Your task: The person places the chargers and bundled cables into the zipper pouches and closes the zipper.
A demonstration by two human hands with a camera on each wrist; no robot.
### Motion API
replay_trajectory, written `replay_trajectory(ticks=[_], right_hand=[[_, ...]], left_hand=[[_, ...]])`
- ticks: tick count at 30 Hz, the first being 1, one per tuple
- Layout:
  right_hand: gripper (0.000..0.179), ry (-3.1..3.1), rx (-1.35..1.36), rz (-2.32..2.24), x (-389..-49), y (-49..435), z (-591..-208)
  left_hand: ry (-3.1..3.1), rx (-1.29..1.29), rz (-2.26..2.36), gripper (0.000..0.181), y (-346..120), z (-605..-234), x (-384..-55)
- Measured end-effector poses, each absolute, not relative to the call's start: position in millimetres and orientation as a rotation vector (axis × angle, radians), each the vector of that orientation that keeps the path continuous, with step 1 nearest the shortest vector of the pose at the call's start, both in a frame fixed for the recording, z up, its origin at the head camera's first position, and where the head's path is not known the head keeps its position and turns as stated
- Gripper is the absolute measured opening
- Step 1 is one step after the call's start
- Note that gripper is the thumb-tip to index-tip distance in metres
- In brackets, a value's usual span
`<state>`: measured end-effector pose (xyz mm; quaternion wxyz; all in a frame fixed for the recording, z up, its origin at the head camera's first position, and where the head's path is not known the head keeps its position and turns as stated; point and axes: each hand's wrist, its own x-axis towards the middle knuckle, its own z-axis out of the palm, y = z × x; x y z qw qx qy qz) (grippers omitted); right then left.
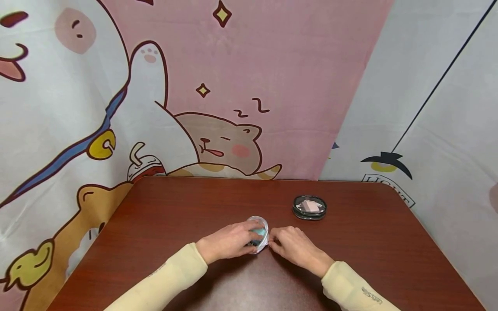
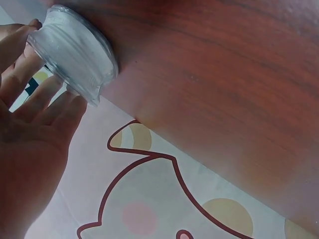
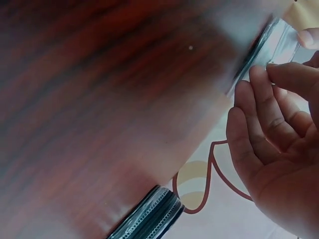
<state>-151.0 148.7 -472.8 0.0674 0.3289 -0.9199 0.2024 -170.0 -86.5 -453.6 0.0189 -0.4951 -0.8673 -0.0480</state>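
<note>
A small clear round pouch (image 1: 266,232) with a whitish rim stands tilted on the table, something teal showing inside it. My left hand (image 1: 232,240) holds it from the left, fingers spread over its face and rim. In the left wrist view the clear side wall of the pouch (image 2: 79,50) faces the camera, and the left hand (image 2: 37,119) grips its edge. At the pouch's right edge, my right hand (image 1: 295,247) pinches with thumb and forefinger. The right wrist view shows the fingertips of that hand (image 3: 279,114) meeting at the pouch's edge; the tiny part between them is hidden.
A black-rimmed oval zip case (image 1: 309,207) with a clear top and pale pink contents lies behind the right hand. Its zipper side (image 3: 149,216) shows in the right wrist view. The brown wooden table (image 1: 186,203) ends at a cartoon-printed cloth (image 1: 295,86).
</note>
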Motion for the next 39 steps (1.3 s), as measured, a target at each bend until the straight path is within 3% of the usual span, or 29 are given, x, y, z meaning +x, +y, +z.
replay_trajectory(ticks=[39], right_hand=[[0.022,-2.731,0.875,0.422,-169,158,-473]], left_hand=[[-2.598,-1.759,-0.126,0.025,-92,-450,-173]])
